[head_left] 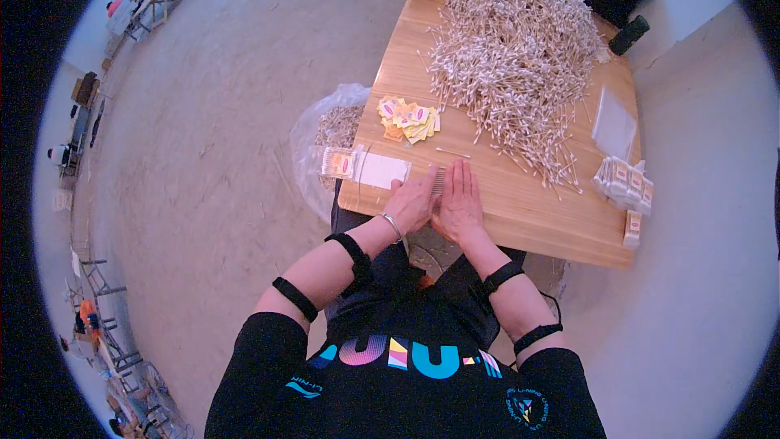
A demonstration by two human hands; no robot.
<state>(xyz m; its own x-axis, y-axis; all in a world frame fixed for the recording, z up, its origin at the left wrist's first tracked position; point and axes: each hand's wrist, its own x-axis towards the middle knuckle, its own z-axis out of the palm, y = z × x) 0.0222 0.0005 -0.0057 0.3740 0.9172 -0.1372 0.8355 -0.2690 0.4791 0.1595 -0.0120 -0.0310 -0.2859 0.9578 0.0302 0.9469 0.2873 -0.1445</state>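
At the near edge of the wooden table, a small row of cotton swabs (439, 181) lies squeezed between my two hands. My left hand (412, 202) presses it from the left, fingers together and partly curled. Against its other side rests my right hand (460, 203), with its fingers straight and held together. Part of the row is hidden under the hands. Just left of my left hand lies a white card (383, 171), and beside it a clear pack of cotton swabs (337, 162) with an orange label. One loose swab (452, 153) lies just beyond my fingertips.
A large heap of loose cotton swabs (520, 49) covers the far part of the table (552, 232). Yellow and orange cards (408, 119) lie left of it. Clear bags (615, 123) and filled packs (626, 183) are at right. A plastic sack (313, 142) stands beside the table.
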